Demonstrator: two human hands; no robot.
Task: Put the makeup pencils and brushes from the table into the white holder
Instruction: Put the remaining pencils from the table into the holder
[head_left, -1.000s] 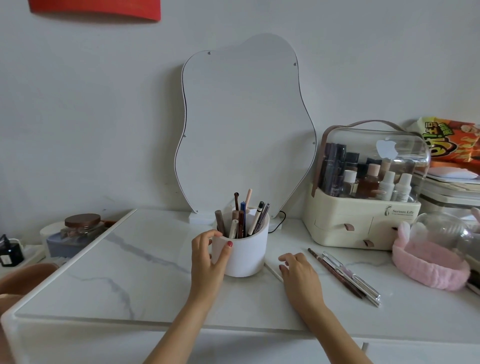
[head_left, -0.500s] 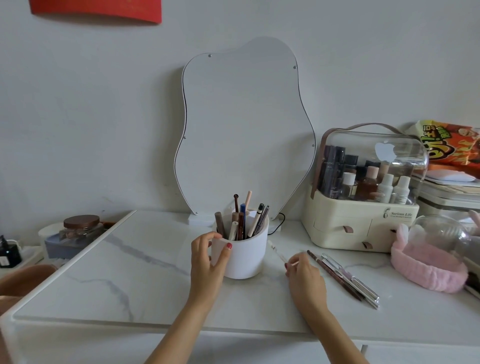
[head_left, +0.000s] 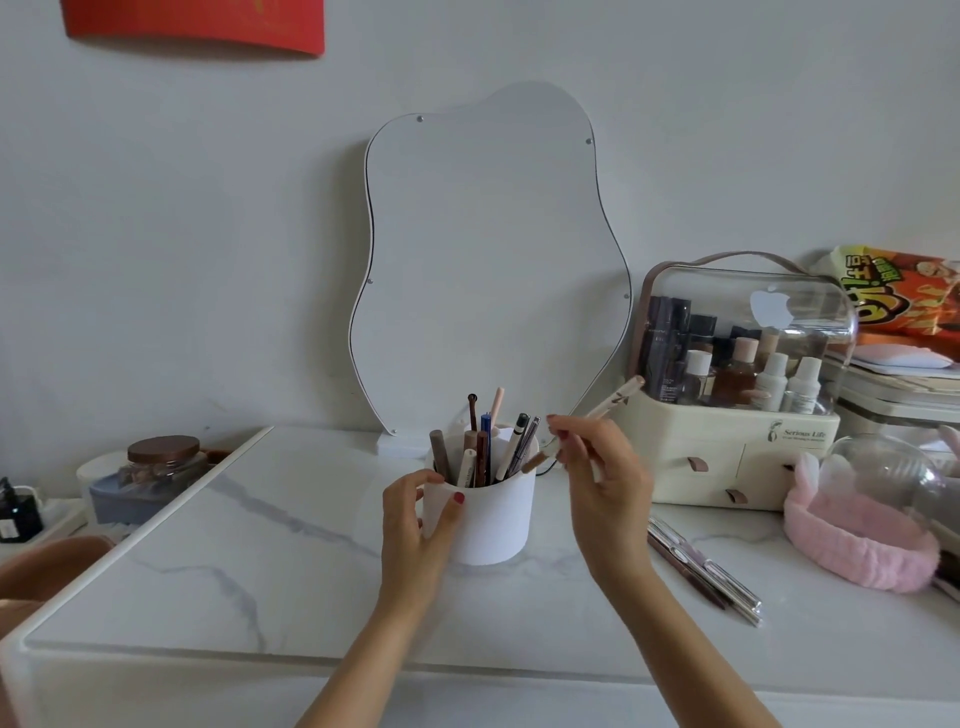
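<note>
Field count, desk:
- One white holder (head_left: 480, 519) standing mid-table, carrying about eight pencils and brushes (head_left: 485, 447).
- One pencil (head_left: 605, 410) being held above the holder's right rim.
- Roughly three more pencils (head_left: 701, 571) lying near right; exact number hard to tell.
- Two hands showing: left (head_left: 415, 525), right (head_left: 605, 483).
- One mirror (head_left: 488, 260) leaning far centre.

My cream organiser box (head_left: 727, 457) by the table's right edge read "Serious Life"; an apple logo marked its clear lid (head_left: 748, 312).
</note>
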